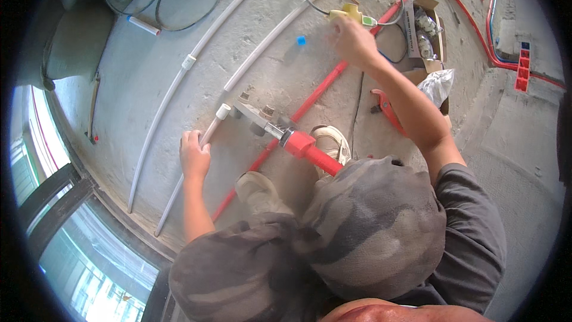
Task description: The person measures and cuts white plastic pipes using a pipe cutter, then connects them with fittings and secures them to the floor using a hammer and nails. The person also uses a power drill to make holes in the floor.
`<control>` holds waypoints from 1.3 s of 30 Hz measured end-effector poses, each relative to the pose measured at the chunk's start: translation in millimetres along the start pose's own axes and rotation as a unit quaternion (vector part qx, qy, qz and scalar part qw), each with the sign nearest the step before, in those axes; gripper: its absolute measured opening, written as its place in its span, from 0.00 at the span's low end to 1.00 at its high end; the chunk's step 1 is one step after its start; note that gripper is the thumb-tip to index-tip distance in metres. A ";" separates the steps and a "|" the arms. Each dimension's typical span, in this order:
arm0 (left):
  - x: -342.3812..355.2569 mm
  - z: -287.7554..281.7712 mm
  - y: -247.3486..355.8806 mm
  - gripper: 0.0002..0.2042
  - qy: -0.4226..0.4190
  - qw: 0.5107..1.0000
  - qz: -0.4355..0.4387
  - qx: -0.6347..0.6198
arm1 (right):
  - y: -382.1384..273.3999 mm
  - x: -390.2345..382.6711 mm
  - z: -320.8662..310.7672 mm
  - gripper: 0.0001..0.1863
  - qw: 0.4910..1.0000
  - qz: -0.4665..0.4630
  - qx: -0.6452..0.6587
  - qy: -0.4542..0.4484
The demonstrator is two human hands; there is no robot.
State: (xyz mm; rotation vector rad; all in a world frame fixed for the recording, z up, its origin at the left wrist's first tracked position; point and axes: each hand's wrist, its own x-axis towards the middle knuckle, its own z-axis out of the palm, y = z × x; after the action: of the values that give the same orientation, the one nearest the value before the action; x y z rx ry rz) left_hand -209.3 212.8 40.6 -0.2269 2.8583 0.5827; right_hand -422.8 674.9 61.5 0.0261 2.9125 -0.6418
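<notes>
My left hand (195,158) is closed around a thin white plastic pipe (171,204), whose upper end carries a short white coupling (223,111). Just right of that coupling lies the metal head of a pipe fusion welder (298,143) with a red handle, its round dies along the flat plate. The handle points back between my knees. Farther off, my right hand (353,40) reaches to a yellow object (345,13) with a white and green piece beside it. Blur hides whether those fingers grip it. A second white pipe (280,28) runs away from the coupling, with a gap between.
Another white pipe with a coupling (188,62) lies at left. A red pipe (319,90) crosses the floor beneath the welder. Red pipe cutters (388,113) and an opened carton of fittings (428,9) are at right. A hammer (93,107) lies near the window.
</notes>
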 end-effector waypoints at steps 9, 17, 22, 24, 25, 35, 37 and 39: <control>8.4 8.4 -24.5 0.18 0.024 0.999 0.004 -0.028 | 56.1 -72.4 -38.9 0.17 0.988 0.048 0.001 -0.148; 25.3 14.7 -6.4 0.29 0.053 0.995 0.022 -0.079 | 72.9 -157.5 -31.3 0.16 0.966 0.119 -0.135 -0.188; 42.9 -12.0 2.0 0.33 0.033 0.998 -0.019 -0.057 | 45.8 -144.9 -23.9 0.20 0.976 0.050 -0.139 -0.163; 46.5 -19.3 10.3 0.35 -0.008 0.998 -0.031 -0.060 | 25.4 -133.0 -19.7 0.20 0.989 -0.003 -0.095 -0.113; 47.7 -20.6 16.2 0.35 0.008 0.995 0.019 -0.097 | 12.8 -120.7 -15.2 0.20 0.989 -0.045 -0.071 -0.122; 78.1 -29.4 39.7 0.22 -0.004 0.987 0.077 -0.142 | -215.3 43.5 3.4 0.23 0.888 -0.382 -0.056 -0.250; 88.8 -31.0 38.2 0.18 -0.016 0.987 0.070 -0.142 | -272.6 74.2 4.9 0.24 0.844 -0.431 -0.185 -0.261; 98.9 -31.5 34.8 0.14 -0.038 0.987 0.068 -0.137 | -322.1 103.9 9.6 0.29 0.801 -0.434 -0.279 -0.304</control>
State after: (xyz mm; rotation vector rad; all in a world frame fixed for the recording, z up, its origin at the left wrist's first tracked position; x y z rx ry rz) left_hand -317.1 221.3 58.0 -0.0495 2.7272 0.9912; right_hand -540.3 376.7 170.5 -1.3561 2.2089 0.1694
